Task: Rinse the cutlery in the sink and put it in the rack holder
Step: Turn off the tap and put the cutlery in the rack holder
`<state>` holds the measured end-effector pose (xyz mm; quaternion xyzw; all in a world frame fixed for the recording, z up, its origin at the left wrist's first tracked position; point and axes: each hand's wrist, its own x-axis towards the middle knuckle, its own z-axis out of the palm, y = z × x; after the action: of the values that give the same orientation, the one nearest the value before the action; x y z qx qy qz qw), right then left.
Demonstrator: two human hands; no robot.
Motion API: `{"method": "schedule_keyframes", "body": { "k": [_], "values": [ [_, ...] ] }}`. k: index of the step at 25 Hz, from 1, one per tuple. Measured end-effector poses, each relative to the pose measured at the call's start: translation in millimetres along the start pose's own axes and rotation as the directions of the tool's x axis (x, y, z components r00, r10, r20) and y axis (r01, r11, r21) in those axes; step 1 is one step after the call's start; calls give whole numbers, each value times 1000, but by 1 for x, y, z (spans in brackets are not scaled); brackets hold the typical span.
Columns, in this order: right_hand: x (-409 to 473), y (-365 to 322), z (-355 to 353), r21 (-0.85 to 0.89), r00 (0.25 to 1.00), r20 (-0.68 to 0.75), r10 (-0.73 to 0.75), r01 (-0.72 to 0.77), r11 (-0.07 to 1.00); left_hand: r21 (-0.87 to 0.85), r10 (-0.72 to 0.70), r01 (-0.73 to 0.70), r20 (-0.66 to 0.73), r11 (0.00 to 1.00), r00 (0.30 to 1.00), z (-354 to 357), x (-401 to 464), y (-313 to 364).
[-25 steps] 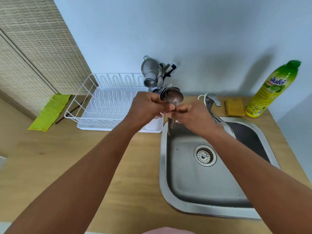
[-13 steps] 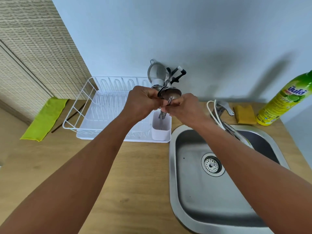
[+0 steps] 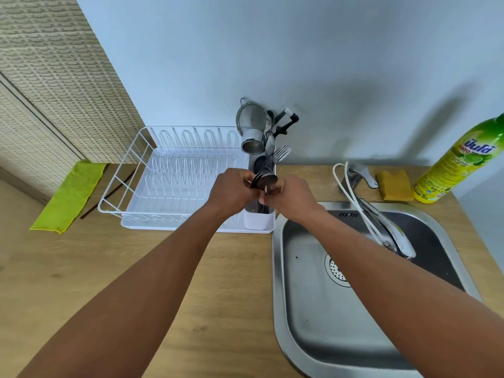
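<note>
My left hand (image 3: 233, 190) and my right hand (image 3: 293, 197) meet over the white cutlery holder (image 3: 259, 219) at the right end of the white dish rack (image 3: 169, 181). Both are closed on a bunch of spoons (image 3: 264, 180), bowls up, handles pointing down into the holder. Forks, a spoon, a strainer and a metal cup (image 3: 252, 141) stand in the holder's far part. The steel sink (image 3: 321, 317) lies to the right, with nothing in the visible part of its basin.
A tap (image 3: 381, 222) with a white hose reaches over the sink. Behind it lie a yellow sponge (image 3: 394, 185) and a green dish-soap bottle (image 3: 461, 162). A green cloth (image 3: 69, 196) lies left of the rack on the wooden counter.
Both hands have carried the spoons left from above the sink's corner to over the cutlery holder and lowered them toward it. The view has shifted left with them.
</note>
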<state>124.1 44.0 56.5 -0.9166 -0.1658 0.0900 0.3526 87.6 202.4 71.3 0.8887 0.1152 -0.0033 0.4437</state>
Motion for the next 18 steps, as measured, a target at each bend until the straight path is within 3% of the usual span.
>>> {"method": "schedule_keyframes", "body": {
  "k": [9,18],
  "values": [
    [-8,-1,1,149,972,-227,59,-25,989,130,29,-21,-58,991,998,4,-1,-2],
    [-20,1,-6,240,944,-281,174,-107,965,355,60,-10,-132,935,989,2,-12,3]
  ]
}}
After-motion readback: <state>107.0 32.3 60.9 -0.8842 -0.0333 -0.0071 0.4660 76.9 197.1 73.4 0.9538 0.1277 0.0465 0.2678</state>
